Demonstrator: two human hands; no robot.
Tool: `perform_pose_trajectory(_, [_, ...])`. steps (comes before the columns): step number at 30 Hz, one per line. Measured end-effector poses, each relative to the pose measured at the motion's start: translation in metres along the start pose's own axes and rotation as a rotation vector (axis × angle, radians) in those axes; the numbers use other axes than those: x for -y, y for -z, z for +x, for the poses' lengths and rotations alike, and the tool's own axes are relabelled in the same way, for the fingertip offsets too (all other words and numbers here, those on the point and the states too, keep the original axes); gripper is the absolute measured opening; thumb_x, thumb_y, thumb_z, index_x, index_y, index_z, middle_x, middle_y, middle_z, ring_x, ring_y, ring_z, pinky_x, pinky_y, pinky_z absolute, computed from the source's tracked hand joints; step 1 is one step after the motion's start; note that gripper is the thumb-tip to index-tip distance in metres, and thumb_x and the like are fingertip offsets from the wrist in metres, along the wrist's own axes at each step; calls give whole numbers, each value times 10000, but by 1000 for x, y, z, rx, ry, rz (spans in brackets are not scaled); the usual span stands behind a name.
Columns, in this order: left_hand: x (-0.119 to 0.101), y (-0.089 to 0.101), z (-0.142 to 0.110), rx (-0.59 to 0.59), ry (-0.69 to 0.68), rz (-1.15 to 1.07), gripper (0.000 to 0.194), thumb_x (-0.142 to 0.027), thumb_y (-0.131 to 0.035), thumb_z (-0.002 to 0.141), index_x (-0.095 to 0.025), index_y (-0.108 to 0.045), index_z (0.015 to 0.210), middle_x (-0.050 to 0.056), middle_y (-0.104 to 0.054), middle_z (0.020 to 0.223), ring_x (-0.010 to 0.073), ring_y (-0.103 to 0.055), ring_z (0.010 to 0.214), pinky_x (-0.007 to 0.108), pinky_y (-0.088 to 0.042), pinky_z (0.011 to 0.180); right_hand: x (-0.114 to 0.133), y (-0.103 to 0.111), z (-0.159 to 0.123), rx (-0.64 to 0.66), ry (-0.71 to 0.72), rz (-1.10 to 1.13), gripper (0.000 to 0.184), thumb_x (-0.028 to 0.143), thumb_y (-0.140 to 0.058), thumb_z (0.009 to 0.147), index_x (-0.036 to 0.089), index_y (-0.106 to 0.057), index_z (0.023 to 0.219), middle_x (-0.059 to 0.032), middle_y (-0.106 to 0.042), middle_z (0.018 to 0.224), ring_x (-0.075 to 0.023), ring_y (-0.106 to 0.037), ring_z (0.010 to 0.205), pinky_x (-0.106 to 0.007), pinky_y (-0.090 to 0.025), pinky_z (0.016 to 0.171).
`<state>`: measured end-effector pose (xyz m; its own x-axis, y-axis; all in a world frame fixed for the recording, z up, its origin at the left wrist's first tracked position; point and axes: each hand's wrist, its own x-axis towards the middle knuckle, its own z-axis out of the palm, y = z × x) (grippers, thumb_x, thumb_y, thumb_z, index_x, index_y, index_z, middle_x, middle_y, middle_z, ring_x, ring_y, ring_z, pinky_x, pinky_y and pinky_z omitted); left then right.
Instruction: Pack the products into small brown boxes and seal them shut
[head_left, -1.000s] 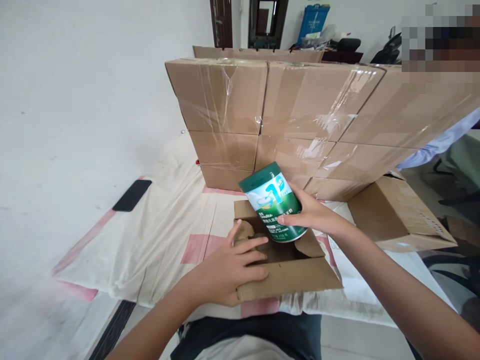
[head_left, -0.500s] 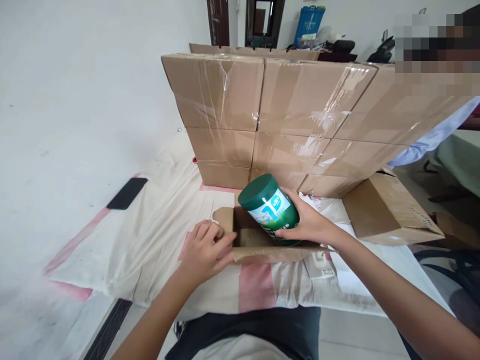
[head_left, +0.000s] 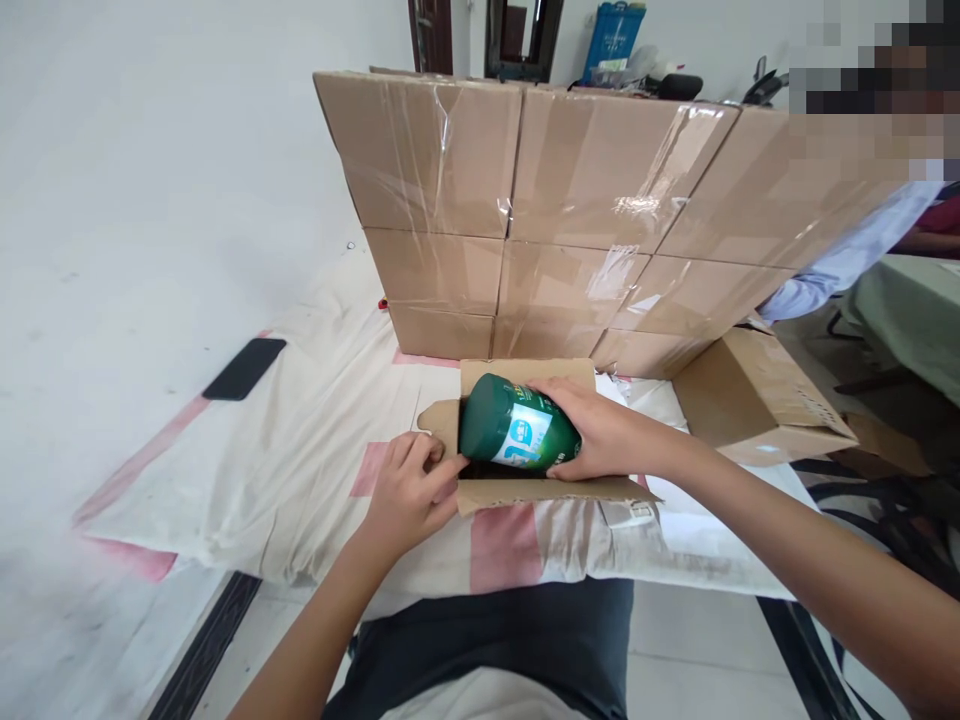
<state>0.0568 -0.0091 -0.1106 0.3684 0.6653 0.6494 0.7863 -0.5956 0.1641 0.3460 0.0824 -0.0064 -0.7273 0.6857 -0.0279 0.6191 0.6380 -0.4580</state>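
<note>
A green canister point(head_left: 491, 430) with a dark green lid and a blue-and-white label lies on its side in the mouth of an open cardboard box point(head_left: 555, 490). My right hand point(head_left: 592, 428) grips the canister round its right end, with the thumb on the near side. At the box's left end, my left hand point(head_left: 416, 490) has its fingers curled on the edge beside a raised end flap point(head_left: 441, 424). The near flap leans toward me, and the far flap stands up behind the canister. The box's floor is mostly hidden by the canister.
A wall of taped cardboard cartons point(head_left: 570, 190) stands behind the box. Another open carton point(head_left: 765, 395) is at the right. A black phone point(head_left: 246, 368) lies on the cloth-covered table point(head_left: 300, 480) at the left. Beyond the cartons at right, a person's light-blue sleeve point(head_left: 840, 260) shows.
The canister has gone from tilted above the box to lying lower inside its mouth, with my right hand still round it. My left hand stays at the box's left end. The view has shifted slightly.
</note>
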Motion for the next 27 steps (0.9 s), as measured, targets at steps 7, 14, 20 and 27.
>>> perform_pose_trajectory(7, [-1,3,-4,-6,-3,-3,246,-102,-544,844,-182,-709,1009,76,-490,933,261,-472,938,387,-391,801,5,-3,-5,38,-48,-15,990,433,-854,716,274,-349,1552,-126,-489,1450,-348,-620,1199,-463,-567,943])
perform_pose_trajectory(14, [-3,11,-3,36,-9,4,167,-171,-571,951,-202,-720,1020,78,-506,978,243,-471,949,366,-408,808,2,1,0,142,-60,-33,1004,413,-857,716,253,-348,1566,-115,-551,1420,-352,-608,1223,-479,-544,998])
perform_pose_trajectory(20, [-2,10,-2,50,-8,-23,88,-215,-631,956,-201,-708,996,70,-501,967,235,-472,958,367,-437,819,1,-9,5,171,-14,-150,887,288,-766,794,208,-361,1578,-158,-482,1530,-357,-524,1362,-485,-494,1088])
perform_pose_trajectory(27, [0,4,-7,-2,-21,-58,145,-190,-650,945,-212,-700,1080,75,-501,1002,233,-472,976,381,-475,844,-5,-29,11,211,3,-131,917,264,-806,758,182,-404,1577,-191,-532,1442,-378,-586,1268,-495,-573,959])
